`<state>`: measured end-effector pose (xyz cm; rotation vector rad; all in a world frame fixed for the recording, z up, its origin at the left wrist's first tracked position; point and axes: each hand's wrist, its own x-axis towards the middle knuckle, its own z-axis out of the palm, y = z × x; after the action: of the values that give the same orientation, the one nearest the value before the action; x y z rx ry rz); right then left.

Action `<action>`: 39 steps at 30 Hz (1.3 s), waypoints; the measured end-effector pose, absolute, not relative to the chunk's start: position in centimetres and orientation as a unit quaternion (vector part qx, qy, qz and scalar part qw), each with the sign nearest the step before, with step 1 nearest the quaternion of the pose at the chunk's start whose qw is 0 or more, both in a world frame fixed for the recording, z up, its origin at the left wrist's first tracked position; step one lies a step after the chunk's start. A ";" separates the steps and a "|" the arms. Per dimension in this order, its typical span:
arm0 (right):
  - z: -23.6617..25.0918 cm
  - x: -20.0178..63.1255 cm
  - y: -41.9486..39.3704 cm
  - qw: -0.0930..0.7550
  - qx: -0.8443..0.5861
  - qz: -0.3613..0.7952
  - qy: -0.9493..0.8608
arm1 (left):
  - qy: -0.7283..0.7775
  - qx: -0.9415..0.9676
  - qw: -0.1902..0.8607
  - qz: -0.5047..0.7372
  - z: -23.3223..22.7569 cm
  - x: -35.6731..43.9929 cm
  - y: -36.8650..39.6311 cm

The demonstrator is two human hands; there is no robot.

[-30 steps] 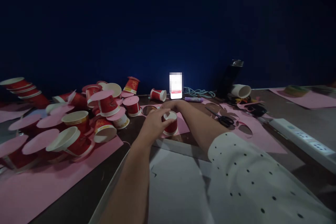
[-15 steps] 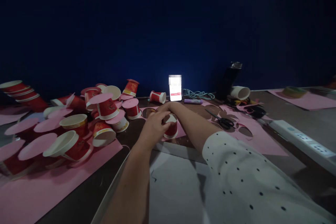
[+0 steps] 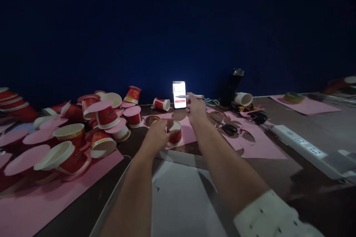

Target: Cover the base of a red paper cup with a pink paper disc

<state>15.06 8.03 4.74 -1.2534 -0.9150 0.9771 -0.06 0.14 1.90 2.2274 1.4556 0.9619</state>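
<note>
My left hand (image 3: 158, 136) is closed round the side of a red paper cup (image 3: 175, 139), which stands upside down with its pale base up on a pink paper sheet (image 3: 189, 133). My right hand (image 3: 196, 109) is raised just right of the lit phone (image 3: 179, 100). In its fingers is a slim white pen with an orange end (image 3: 198, 96), lying nearly level, its tip pointing left across the screen. Black scissors (image 3: 230, 129) rest on cut pink paper to the right of this hand.
Red paper cups (image 3: 104, 116), several topped with pink discs, crowd the left side. On the right lie a power strip (image 3: 299, 148), a tape roll (image 3: 294, 98) and a tipped white cup (image 3: 244, 99). A dark bottle (image 3: 235, 83) stands behind. White board (image 3: 180, 196) fills the front.
My right hand has moved from beside the left hand, up and right, and now shows a pen. My left hand stays at the cup. The view has shifted slightly right.
</note>
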 end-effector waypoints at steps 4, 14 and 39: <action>3.3 15.5 3.9 0.735 -0.478 0.415 -0.242 | 0.495 0.784 0.152 0.341 1.8 0.1 0.1; -0.6 15.6 2.6 0.776 -0.445 0.401 -0.195 | 0.513 0.751 0.039 0.414 1.4 -0.6 0.6; -0.6 14.8 2.0 0.719 -0.492 0.445 -0.208 | 0.643 0.597 -0.106 0.469 0.3 -1.1 0.9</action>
<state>14.79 1.98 -0.59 -1.0877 -0.4605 0.9841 -1.12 0.94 0.27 2.0127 2.1677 1.5811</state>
